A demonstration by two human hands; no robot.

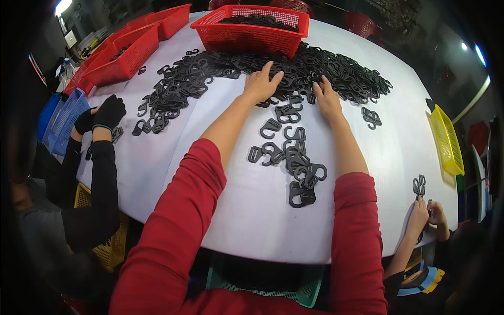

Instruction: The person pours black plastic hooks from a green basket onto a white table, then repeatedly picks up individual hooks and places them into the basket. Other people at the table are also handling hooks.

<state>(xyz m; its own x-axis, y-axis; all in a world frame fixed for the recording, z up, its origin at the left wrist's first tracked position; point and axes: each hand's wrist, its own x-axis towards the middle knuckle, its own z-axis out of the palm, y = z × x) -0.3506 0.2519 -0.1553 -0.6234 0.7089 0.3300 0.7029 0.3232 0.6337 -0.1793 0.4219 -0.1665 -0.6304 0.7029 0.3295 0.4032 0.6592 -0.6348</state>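
Note:
A long heap of black plastic hooks (344, 76), each with a slotted buckle end, spreads across the white table (231, 215). At its near edge lies my left hand (261, 85), palm down with fingers apart, touching the hooks. My right hand (327, 98) rests a little to the right, its fingertips at the same heap, fingers loosely apart and nothing visibly gripped. Between my forearms, a loose trail of hooks (295, 152) runs from the heap toward me.
Behind the heap stands a red basket (247, 37) holding more hooks. More red baskets (123, 63) line the far left, with blue baskets (68, 121) nearer. A yellow basket (446, 140) leans at the right edge. Co-workers' hands, one pair in black gloves (109, 113), work at both sides.

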